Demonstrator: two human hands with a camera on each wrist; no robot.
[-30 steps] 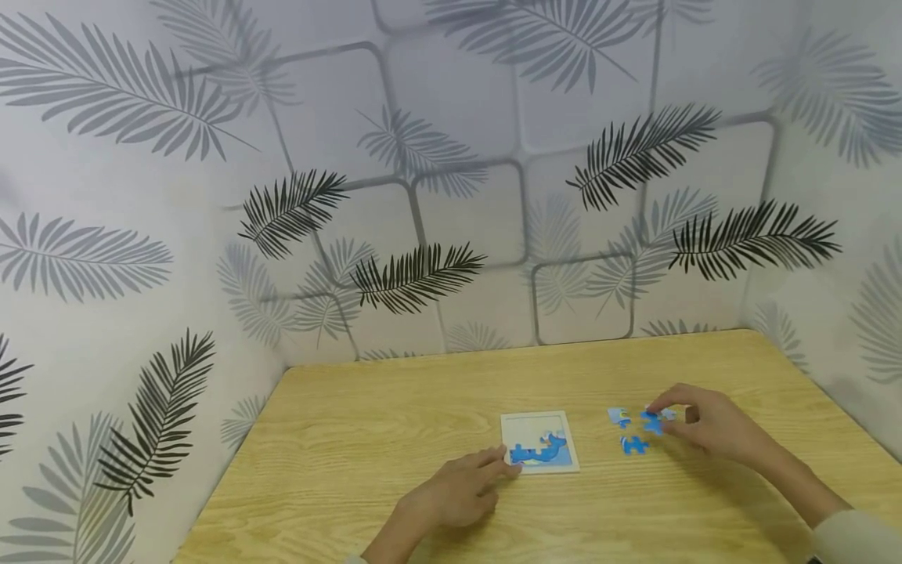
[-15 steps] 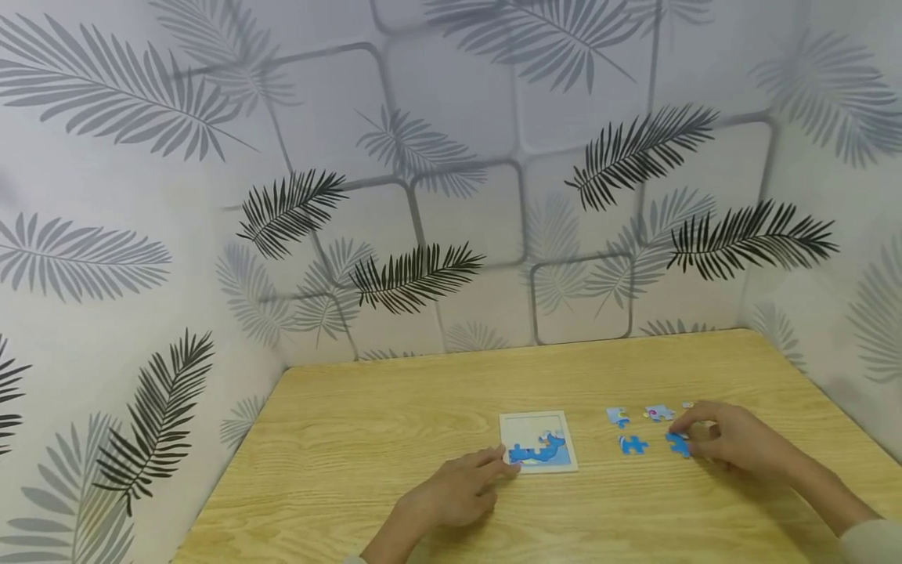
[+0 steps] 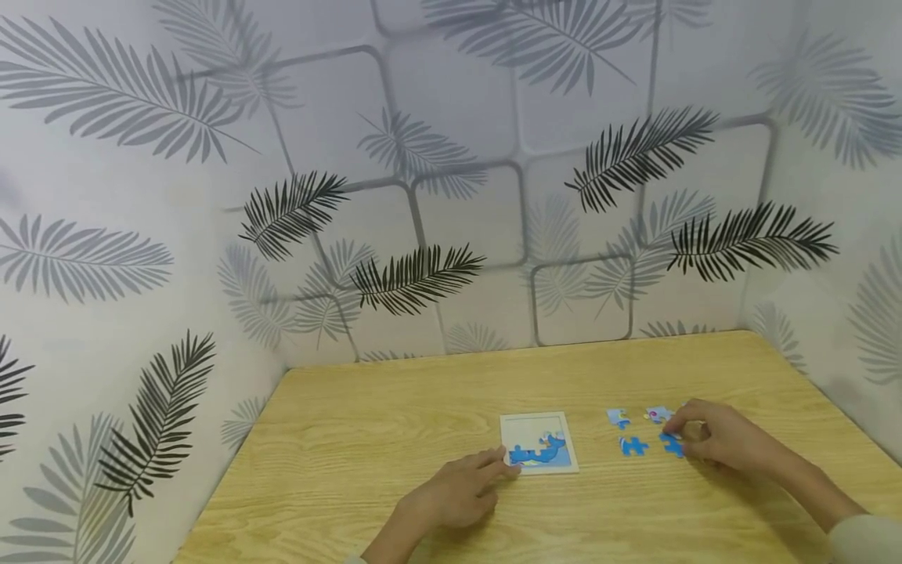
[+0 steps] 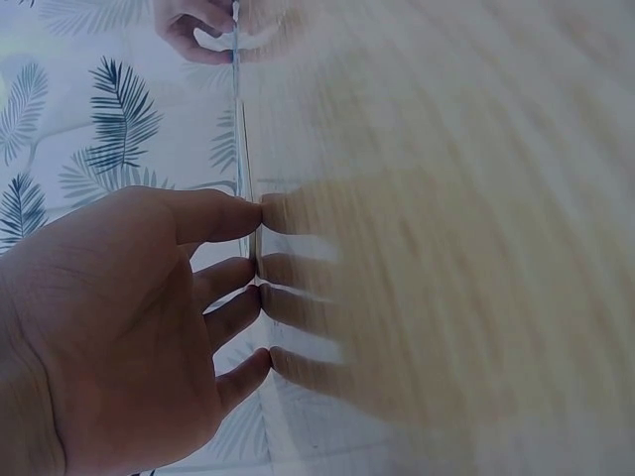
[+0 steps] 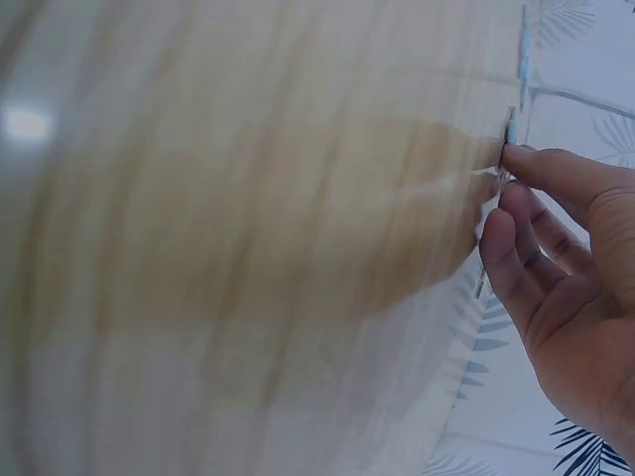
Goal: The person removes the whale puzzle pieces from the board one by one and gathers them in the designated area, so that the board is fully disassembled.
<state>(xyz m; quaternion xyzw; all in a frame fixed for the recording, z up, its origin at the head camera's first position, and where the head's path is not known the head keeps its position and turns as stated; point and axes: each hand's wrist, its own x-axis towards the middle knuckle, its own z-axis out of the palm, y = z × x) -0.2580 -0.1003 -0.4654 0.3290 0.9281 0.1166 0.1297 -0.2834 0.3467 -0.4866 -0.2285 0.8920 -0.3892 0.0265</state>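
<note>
In the head view, a square white puzzle tray lies on the table, its lower part filled with joined blue pieces. My left hand rests at the tray's lower left corner, fingers fairly straight with their tips down; the left wrist view shows the tips at table level. Over on the right, my right hand pinches a blue puzzle piece between thumb and fingers, low at the tabletop. The right wrist view shows a thin piece edge-on at the thumb tip.
Loose pieces lie near the right hand: a light blue one, a blue one and a pink-swirled one. Another is mostly hidden behind the fingers. A leaf-patterned wall rises behind the wood-grain table.
My right hand has slid the blue piece right and nearer, away from the pink-swirled piece, then slightly back left. That piece is now uncovered. The left hand and tray have stayed put.
</note>
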